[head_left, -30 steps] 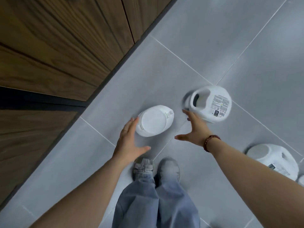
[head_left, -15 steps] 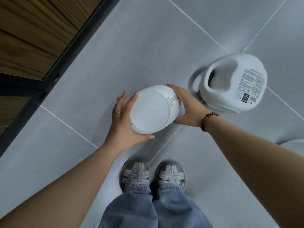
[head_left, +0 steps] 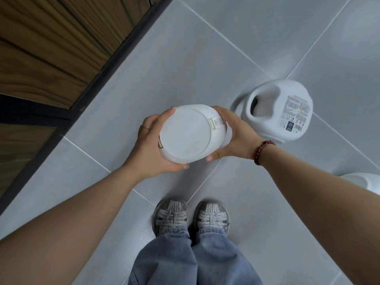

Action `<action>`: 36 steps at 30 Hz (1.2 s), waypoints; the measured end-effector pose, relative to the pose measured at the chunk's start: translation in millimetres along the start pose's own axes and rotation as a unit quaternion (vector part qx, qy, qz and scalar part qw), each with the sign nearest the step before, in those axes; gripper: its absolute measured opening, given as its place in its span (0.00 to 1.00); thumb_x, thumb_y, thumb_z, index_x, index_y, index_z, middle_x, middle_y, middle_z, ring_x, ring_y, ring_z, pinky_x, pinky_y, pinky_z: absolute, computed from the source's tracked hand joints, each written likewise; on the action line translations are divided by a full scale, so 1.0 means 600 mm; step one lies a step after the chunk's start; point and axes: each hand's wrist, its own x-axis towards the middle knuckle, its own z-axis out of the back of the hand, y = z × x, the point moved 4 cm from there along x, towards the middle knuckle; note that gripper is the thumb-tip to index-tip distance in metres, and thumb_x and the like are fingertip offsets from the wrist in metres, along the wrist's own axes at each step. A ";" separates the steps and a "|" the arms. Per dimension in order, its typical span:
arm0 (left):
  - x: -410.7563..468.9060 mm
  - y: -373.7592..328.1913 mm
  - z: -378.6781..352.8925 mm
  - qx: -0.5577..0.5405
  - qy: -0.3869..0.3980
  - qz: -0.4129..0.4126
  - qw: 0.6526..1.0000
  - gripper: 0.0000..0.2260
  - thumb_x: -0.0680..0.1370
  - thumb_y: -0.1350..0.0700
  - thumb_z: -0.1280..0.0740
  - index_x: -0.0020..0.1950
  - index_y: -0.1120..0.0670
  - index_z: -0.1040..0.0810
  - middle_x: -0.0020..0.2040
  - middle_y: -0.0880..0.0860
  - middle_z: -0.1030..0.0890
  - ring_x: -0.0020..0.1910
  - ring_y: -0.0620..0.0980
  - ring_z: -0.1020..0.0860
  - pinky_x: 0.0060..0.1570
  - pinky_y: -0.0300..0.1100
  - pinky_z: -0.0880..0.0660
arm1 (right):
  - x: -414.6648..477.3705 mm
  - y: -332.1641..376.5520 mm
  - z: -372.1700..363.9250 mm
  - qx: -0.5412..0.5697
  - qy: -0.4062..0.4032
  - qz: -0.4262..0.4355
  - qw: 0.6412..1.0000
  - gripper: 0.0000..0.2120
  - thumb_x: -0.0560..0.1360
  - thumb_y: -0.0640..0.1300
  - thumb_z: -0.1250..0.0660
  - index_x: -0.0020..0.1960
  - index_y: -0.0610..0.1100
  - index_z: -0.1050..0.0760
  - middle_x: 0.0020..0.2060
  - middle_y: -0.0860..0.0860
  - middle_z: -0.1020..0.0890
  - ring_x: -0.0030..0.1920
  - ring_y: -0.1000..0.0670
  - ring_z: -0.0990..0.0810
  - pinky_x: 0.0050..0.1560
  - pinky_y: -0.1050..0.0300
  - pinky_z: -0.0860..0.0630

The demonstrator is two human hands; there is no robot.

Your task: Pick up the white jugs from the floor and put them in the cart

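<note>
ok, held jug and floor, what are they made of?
Held jug: looks like matte white plastic; moulded rim and small marks on its base. Floor: probably grey ceramic tile, slight sheen; straight pale grout lines.

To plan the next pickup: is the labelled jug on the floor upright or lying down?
Lying down. The labelled jug turns its handle opening and label upward.
</note>
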 end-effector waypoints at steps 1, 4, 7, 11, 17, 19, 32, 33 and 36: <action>-0.007 -0.017 0.016 0.000 0.001 -0.002 1.000 0.58 0.50 0.50 0.16 0.70 0.28 0.46 0.66 0.42 0.40 0.70 0.44 0.38 0.63 0.28 0.40 | -0.012 0.022 0.011 -0.001 -0.004 0.004 1.000 0.53 0.50 0.51 0.15 0.70 0.55 0.37 0.64 0.55 0.28 0.62 0.56 0.29 0.60 0.64 0.33; -0.027 -0.085 0.073 0.003 0.006 -0.019 1.000 0.59 0.50 0.50 0.15 0.70 0.27 0.47 0.66 0.42 0.39 0.67 0.38 0.38 0.61 0.22 0.41 | -0.053 0.099 0.049 0.012 -0.014 0.013 1.000 0.53 0.51 0.52 0.16 0.70 0.57 0.38 0.64 0.56 0.28 0.64 0.56 0.30 0.62 0.62 0.33; -0.045 -0.177 0.144 0.008 0.015 -0.037 0.999 0.58 0.50 0.50 0.15 0.70 0.28 0.47 0.65 0.41 0.38 0.63 0.29 0.39 0.58 0.17 0.43 | -0.108 0.191 0.094 0.035 -0.037 0.015 0.999 0.54 0.51 0.52 0.16 0.72 0.57 0.40 0.66 0.58 0.30 0.66 0.56 0.31 0.67 0.57 0.33; -0.083 -0.310 0.248 0.007 0.006 -0.074 0.997 0.58 0.50 0.50 0.15 0.68 0.26 0.46 0.63 0.37 0.38 0.64 0.33 0.37 0.58 0.19 0.41 | -0.187 0.325 0.159 0.067 -0.070 0.030 0.995 0.56 0.53 0.47 0.16 0.73 0.61 0.42 0.66 0.60 0.32 0.66 0.61 0.33 0.68 0.61 0.36; -0.186 -0.514 0.406 -0.014 -0.019 -0.129 0.991 0.54 0.49 0.45 0.18 0.70 0.34 0.41 0.68 0.37 0.37 0.67 0.31 0.38 0.60 0.20 0.42 | -0.321 0.558 0.236 0.035 -0.092 0.086 0.991 0.52 0.54 0.47 0.16 0.66 0.70 0.42 0.66 0.54 0.32 0.62 0.69 0.35 0.59 0.79 0.40; -0.227 -0.574 0.455 0.010 -0.026 -0.159 0.987 0.53 0.50 0.41 0.20 0.71 0.37 0.41 0.70 0.35 0.37 0.70 0.36 0.39 0.64 0.22 0.43 | -0.368 0.628 0.252 0.028 -0.100 0.110 0.989 0.51 0.55 0.46 0.16 0.67 0.68 0.41 0.66 0.56 0.32 0.65 0.61 0.35 0.62 0.72 0.40; -0.440 -0.815 0.643 0.068 -0.127 -0.201 0.969 0.55 0.54 0.40 0.18 0.76 0.47 0.40 0.74 0.44 0.35 0.74 0.43 0.37 0.73 0.53 0.40 | -0.560 0.927 0.315 -0.031 -0.087 0.231 0.969 0.51 0.52 0.59 0.20 0.71 0.62 0.38 0.68 0.57 0.31 0.68 0.52 0.34 0.70 0.45 0.34; -0.462 -0.825 0.649 0.067 -0.138 -0.204 0.967 0.54 0.55 0.41 0.18 0.75 0.47 0.39 0.74 0.42 0.35 0.73 0.41 0.37 0.74 0.49 0.40 | -0.573 0.942 0.314 -0.036 -0.078 0.244 0.966 0.50 0.53 0.56 0.19 0.71 0.61 0.38 0.68 0.57 0.31 0.68 0.52 0.33 0.70 0.43 0.34; -0.538 -0.849 0.663 0.069 -0.191 -0.194 0.960 0.53 0.54 0.40 0.20 0.74 0.41 0.42 0.72 0.33 0.40 0.71 0.30 0.42 0.70 0.29 0.47 | -0.606 0.988 0.304 -0.053 -0.049 0.282 0.957 0.50 0.54 0.52 0.18 0.72 0.57 0.37 0.68 0.58 0.31 0.69 0.52 0.33 0.69 0.41 0.32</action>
